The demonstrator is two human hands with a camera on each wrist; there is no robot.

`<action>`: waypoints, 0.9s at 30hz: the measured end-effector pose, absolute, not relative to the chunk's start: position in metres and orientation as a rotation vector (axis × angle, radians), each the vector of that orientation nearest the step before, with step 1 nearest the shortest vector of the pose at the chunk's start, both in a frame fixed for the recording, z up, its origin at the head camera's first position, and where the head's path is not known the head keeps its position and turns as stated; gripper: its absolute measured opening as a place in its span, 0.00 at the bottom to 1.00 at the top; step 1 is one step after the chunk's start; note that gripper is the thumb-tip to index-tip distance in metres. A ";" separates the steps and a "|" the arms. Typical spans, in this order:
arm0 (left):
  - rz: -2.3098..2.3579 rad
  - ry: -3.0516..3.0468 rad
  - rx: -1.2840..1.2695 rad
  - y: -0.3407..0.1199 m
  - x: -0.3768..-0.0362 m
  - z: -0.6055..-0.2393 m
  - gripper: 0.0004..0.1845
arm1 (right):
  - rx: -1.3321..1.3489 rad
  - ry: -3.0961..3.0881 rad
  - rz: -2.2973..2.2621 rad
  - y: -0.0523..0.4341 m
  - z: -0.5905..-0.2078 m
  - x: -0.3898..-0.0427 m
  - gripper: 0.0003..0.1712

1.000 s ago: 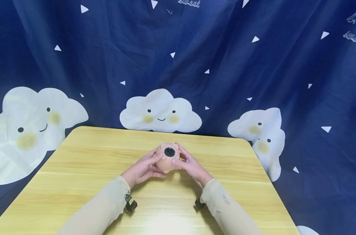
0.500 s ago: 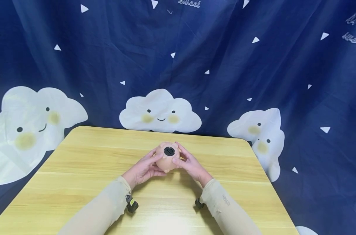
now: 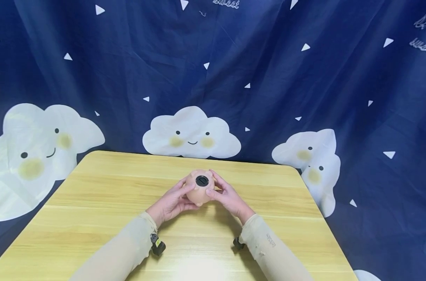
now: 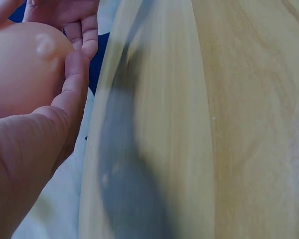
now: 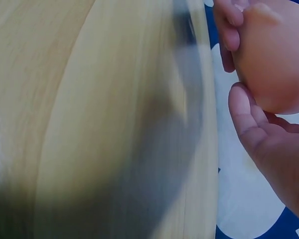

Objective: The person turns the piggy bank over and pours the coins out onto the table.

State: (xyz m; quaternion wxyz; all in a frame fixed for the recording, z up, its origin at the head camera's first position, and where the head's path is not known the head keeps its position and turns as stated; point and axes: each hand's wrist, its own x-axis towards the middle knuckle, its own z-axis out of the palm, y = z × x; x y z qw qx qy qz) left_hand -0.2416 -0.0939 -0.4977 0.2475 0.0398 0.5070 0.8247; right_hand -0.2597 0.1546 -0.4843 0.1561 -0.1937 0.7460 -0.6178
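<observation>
Both hands were on it: the left hand (image 3: 171, 201) and the right hand (image 3: 230, 198) held the pink ball (image 3: 200, 195) between them, the left thumb on the near flank with fingers spread below, the right thumb and fingers curved about the other side. And there it was, out over the far half of the table (image 3: 93, 203), seemingly lifted clear, its black cap (image 3: 202, 180) facing up!

A light thing, by the look of that easy hold; no dent showed under the thumbs, so probably stiff. The smooth, rounded skin could well have been slippery, and if the shell was thin, fragile too. Best grip? Surely the widest sides, one palm each, clear of the small bumps. Likely hollow, this one, the cap sitting in its opening; whatever lay inside could not be seen.
</observation>
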 end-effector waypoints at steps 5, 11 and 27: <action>2.263 1.420 0.121 -0.091 -0.243 -0.493 0.43 | -0.570 2.091 -1.807 0.156 -0.485 -0.259 0.47; 2.242 1.613 0.181 -0.087 -0.241 -0.489 0.43 | -0.586 2.061 -1.834 0.156 -0.485 -0.258 0.46; 2.216 1.686 0.250 -0.087 -0.243 -0.487 0.49 | -0.575 2.102 -1.779 0.157 -0.483 -0.256 0.47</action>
